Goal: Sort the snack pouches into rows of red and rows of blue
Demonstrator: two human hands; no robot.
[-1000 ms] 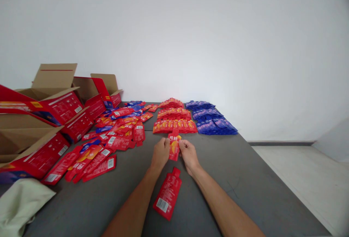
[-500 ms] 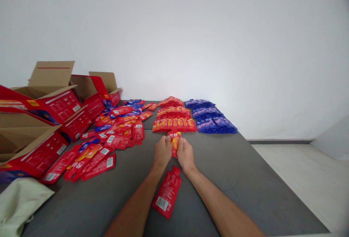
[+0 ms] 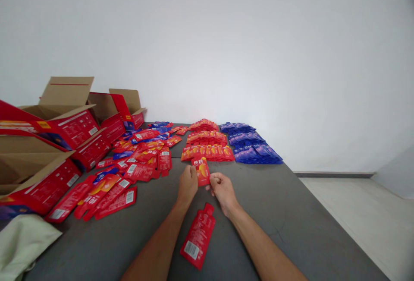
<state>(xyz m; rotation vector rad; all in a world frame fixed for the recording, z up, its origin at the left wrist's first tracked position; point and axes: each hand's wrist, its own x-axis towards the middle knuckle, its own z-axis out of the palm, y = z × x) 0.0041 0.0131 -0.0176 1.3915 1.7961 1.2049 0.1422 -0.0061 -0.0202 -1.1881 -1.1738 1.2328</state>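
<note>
My left hand (image 3: 187,184) pinches a red pouch (image 3: 201,171) with an orange picture, holding it upright just above the grey table (image 3: 291,212). My right hand (image 3: 222,188) is curled beside the pouch's right edge, touching it or nearly so; I cannot tell whether it grips. A second red pouch (image 3: 198,237) lies face down on the table between my forearms. Just beyond my hands are neat rows of red pouches (image 3: 207,145), and to their right rows of blue pouches (image 3: 250,145).
A loose heap of red and some blue pouches (image 3: 129,164) spreads over the left of the table. Open red cardboard boxes (image 3: 54,143) stand at the far left. A pale cloth (image 3: 22,242) lies at the near left corner. The table's right edge drops to a light floor (image 3: 365,216).
The held pouch has tilted and shifted slightly left with my left hand. My right hand has drawn back a little to the right, its grip on the pouch loosened.
</note>
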